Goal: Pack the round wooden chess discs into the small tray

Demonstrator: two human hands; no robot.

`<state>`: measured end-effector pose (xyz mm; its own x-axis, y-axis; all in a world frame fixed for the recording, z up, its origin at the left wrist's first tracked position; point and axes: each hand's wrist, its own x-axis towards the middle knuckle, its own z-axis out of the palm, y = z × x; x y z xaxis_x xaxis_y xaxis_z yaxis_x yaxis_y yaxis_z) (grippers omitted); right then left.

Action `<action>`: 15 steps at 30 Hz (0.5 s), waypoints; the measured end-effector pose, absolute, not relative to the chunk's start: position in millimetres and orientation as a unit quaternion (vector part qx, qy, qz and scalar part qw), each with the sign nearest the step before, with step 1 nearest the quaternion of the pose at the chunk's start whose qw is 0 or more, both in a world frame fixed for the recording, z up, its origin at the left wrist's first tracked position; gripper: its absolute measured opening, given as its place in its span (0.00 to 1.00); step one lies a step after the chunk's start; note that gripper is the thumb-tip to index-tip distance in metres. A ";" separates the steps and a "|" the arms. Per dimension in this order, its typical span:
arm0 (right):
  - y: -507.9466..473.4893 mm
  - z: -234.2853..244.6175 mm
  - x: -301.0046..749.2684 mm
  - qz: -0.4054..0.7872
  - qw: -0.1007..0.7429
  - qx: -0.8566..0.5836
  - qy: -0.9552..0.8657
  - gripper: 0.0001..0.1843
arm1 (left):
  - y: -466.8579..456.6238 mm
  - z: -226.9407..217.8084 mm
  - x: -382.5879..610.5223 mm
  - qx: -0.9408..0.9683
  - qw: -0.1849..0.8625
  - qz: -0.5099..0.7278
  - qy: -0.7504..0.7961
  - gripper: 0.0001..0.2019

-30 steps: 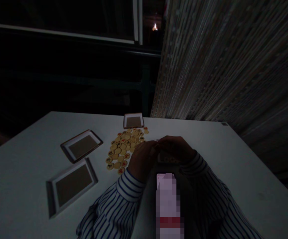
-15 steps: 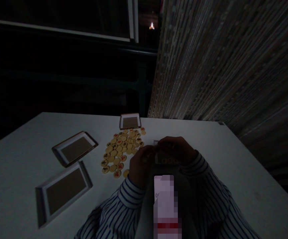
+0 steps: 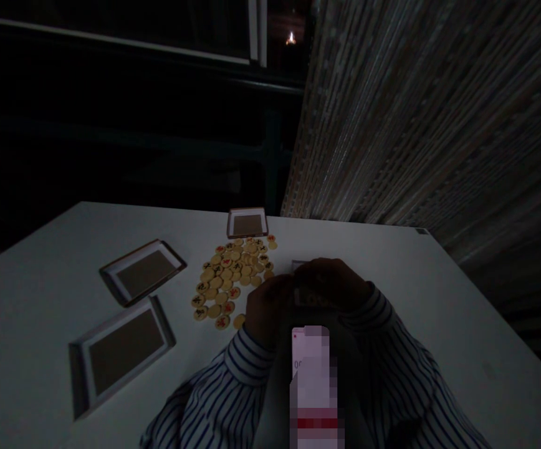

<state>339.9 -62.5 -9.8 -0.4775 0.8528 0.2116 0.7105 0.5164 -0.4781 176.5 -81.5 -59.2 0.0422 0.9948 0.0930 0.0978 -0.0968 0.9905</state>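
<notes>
Many round, pale xiangqi pieces point(image 3: 226, 274), some marked in red or black characters, lie in a loose heap left of my hands. My left hand point(image 3: 265, 308) is just right of the heap, its fingers curled together in front of my right hand. My right hand point(image 3: 333, 284) bends over a small box or tray point(image 3: 298, 264), with its fingers meeting those of the left. Whatever the fingertips pinch is hidden in the dark. Inside that tray a few xiangqi pieces point(image 3: 312, 299) show dimly below my right hand.
Two shallow trays, one brown-rimmed point(image 3: 179, 257) and one pale-rimmed point(image 3: 171, 327), lie at the left. A smaller tray point(image 3: 247, 236) stands behind the heap. A lit phone point(image 3: 312, 368), partly pixelated, is in front of me. A string curtain point(image 3: 368, 125) hangs beyond the white table point(image 3: 439, 312).
The view has shifted slightly. My fingers have drawn closer together over the small tray, with the right hand a little lower. The heap and the other trays lie as before.
</notes>
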 end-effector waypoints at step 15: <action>-59.5 -18.0 337.9 0.114 0.163 -0.422 -0.884 0.12 | -78.2 -70.6 177.7 0.549 0.464 0.476 0.506 0.11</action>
<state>337.9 -59.5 -18.0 -0.5899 0.7842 0.1922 0.7101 0.6172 -0.3389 177.7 -78.2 -70.6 0.0340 0.9980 0.0527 0.1138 -0.0563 0.9919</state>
